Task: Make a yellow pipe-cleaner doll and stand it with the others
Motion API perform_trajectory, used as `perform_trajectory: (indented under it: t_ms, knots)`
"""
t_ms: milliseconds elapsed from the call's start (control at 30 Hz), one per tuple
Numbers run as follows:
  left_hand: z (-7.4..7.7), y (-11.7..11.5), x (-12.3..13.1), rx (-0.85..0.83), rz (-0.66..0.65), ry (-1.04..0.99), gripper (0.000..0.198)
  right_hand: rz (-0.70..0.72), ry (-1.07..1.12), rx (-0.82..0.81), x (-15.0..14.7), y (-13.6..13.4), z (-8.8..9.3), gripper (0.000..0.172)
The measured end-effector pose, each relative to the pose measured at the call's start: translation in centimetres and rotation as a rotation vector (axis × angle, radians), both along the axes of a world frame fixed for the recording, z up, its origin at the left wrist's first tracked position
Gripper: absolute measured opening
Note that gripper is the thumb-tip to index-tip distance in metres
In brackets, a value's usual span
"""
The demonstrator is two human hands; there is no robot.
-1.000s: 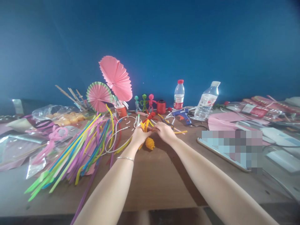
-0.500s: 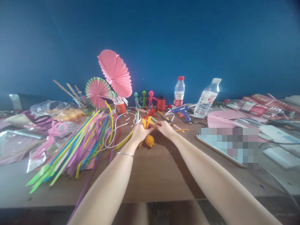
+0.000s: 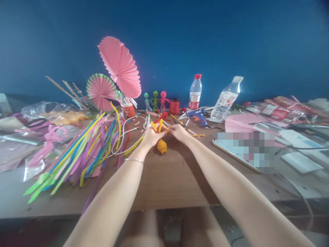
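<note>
My left hand (image 3: 151,136) and my right hand (image 3: 180,132) meet at the middle of the wooden table (image 3: 164,185). Both are closed on a yellow-orange pipe-cleaner figure (image 3: 161,145). Its coiled round end hangs below my left hand and its thin strands stick up between my fingers. A thin bracelet circles my left wrist. Three finished pipe-cleaner figures (image 3: 155,100) in teal, green and pink stand at the back by the blue wall.
A heap of coloured pipe cleaners (image 3: 84,151) fans out on the left, with pink paper fans (image 3: 119,67) in a cup behind. At the back stand a red spool (image 3: 174,106), a blue glue gun (image 3: 196,116), two water bottles (image 3: 195,92) and, right, pink paper (image 3: 241,125) and a tablet (image 3: 244,151).
The view has tilted down a little, so the table's things sit higher in the picture. My hands stay together on the yellow figure.
</note>
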State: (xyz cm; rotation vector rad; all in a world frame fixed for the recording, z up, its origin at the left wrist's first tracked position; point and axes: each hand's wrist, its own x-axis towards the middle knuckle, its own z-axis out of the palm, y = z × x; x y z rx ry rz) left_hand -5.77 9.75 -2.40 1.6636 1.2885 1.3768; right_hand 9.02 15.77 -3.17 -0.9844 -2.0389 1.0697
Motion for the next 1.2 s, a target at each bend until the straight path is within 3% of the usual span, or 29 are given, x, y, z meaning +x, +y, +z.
perform_trajectory:
  t_ms: [367,600,733,900,1200]
  knots:
    - [-0.4,0.5,-0.1,-0.011,0.095,0.032,0.024,-0.049,-0.063,0.296,-0.4,-0.3,-0.6,0.018]
    - [-0.4,0.6,-0.5,0.011,0.131,0.093,0.027,-0.085,-0.266,0.439,-0.6,-0.6,-0.5,0.021]
    - [-0.1,0.5,-0.7,-0.02,0.219,0.187,0.025,-0.069,-0.302,0.535,-0.7,-0.9,-0.2,0.023]
    - [0.0,0.4,-0.9,-0.004,0.195,0.274,0.023,-0.077,-0.329,0.572,-1.0,-1.2,-0.1,0.024]
    - [0.0,0.6,-1.0,-0.012,0.268,0.367,0.015,-0.084,-0.274,0.639,-1.1,-1.6,-0.2,0.024]
